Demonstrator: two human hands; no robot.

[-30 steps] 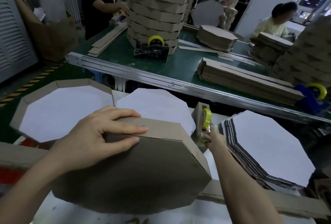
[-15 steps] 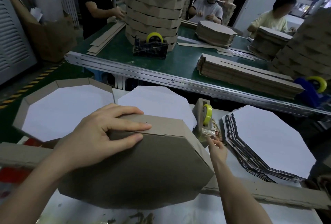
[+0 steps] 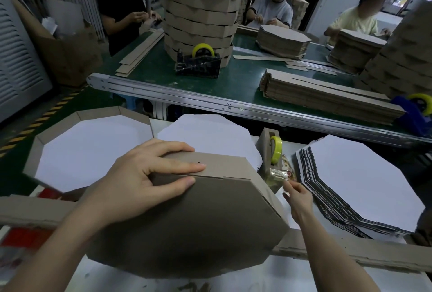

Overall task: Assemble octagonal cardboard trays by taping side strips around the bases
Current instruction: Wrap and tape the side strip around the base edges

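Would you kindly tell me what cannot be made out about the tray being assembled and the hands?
Head view:
- Inside of the tray: hidden, its brown underside faces the camera.
- The tape end at the right hand: clear and too small; a pinch cannot be confirmed.
- Base of the tape dispenser: hidden behind the tray's corner.

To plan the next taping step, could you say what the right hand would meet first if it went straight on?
The right hand points up and left at the dispenser. It would most likely meet the clear tape bunched at its front first, though depth is unclear.
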